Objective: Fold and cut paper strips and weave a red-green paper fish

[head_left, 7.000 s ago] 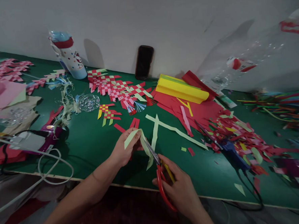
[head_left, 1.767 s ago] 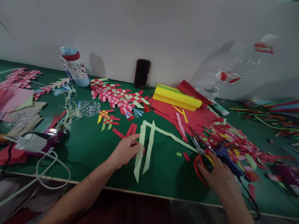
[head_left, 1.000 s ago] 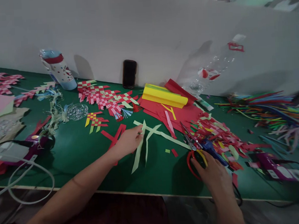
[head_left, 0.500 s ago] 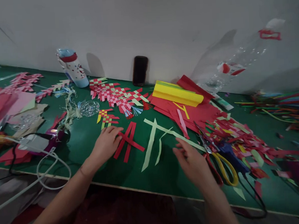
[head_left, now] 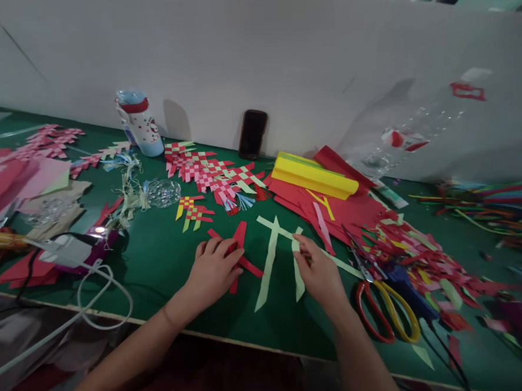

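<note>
Green felt-like tabletop (head_left: 159,266), matte, littered with cut paper.

- We are noting flat red paper strips (head_left: 243,244), thin and crisp-edged, lying crossed over one another near the middle of the tabletop.
- The left hand (head_left: 215,270) is lying palm down on them, fingers loosely spread and slightly bent, wrist low. It is pressing them, not gripping.
- Just to the right a long pale green paper strip (head_left: 267,266) is lying flat, slanting toward the table edge.
- Beside it is a short pale green paper strip (head_left: 298,279). The right hand (head_left: 319,271) is pinching its far end between thumb and fingertips, knuckles raised, forearm coming in from the near edge.
- We are seeing scissors with red and yellow loop handles (head_left: 385,312), lying free just right of that hand.
- Beyond them, a ragged heap of red paper offcuts (head_left: 410,251).
- Further back are a glossy folded yellow sheet (head_left: 313,176) and checkered woven paper pieces (head_left: 211,174). A black phone (head_left: 252,134) is leaning on the white wall.
</note>
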A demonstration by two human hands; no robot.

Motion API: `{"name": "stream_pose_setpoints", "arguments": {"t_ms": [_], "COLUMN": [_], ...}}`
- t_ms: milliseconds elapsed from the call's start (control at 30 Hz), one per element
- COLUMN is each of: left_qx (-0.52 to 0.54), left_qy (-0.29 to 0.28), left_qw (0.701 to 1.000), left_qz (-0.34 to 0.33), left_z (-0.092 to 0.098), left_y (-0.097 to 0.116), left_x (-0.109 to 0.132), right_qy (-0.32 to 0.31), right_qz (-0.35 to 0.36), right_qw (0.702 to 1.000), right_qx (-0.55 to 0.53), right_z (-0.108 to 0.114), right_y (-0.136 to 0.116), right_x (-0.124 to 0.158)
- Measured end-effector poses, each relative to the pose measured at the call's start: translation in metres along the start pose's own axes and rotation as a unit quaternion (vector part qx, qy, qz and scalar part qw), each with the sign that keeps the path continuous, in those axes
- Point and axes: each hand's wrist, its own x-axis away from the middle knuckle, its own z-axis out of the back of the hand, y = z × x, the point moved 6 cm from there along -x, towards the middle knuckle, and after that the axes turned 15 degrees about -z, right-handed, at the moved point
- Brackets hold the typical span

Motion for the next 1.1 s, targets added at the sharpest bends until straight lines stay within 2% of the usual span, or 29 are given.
{"name": "stream_pose_setpoints", "arguments": {"t_ms": [100, 200, 400, 500, 600, 767, 900, 967, 1033, 1100], "left_qx": [0.005, 0.0, -0.018, -0.031, -0.037, -0.025, -0.004, 0.035, 0.1, 0.177], "left_qy": [-0.007, -0.012, -0.016, -0.02, -0.018, -0.003, 0.024, 0.067, 0.117, 0.128], "left_qw": [1.0, 1.0, 1.0, 0.999, 0.999, 1.0, 1.0, 0.997, 0.988, 0.974], "left_qz": [-0.003, -0.001, 0.007, -0.001, -0.003, 0.006, 0.016, 0.006, -0.019, -0.057], "left_z": [-0.002, -0.002, 0.002, 0.003, 0.002, -0.003, 0.002, 0.012, 0.022, 0.028], "left_y": [0.006, 0.01, 0.011, 0.009, 0.003, -0.009, -0.014, -0.01, 0.0, 0.013], "left_x": [-0.007, -0.012, -0.02, -0.027, -0.035, -0.045, -0.043, -0.04, -0.038, -0.038], "right_qy": [0.023, 0.05, 0.041, 0.037, 0.045, 0.049, 0.051, -0.004, -0.101, -0.197], "right_qz": [0.063, 0.104, 0.063, 0.057, 0.048, 0.042, 0.018, -0.008, -0.034, -0.05], "right_qw": [0.998, 0.99, 0.969, 0.964, 0.979, 0.995, 0.998, 0.987, 0.947, 0.906], "right_qx": [0.016, 0.085, 0.235, 0.257, 0.192, 0.08, -0.028, -0.161, -0.303, -0.371], "right_z": [0.005, 0.001, -0.03, -0.037, -0.029, -0.004, 0.017, 0.018, 0.01, -0.002], "right_y": [-0.006, -0.016, -0.035, -0.037, -0.029, -0.012, -0.001, 0.001, -0.003, -0.013], "right_x": [-0.001, -0.001, 0.013, 0.016, 0.005, -0.02, -0.019, -0.011, 0.0, 0.014]}}
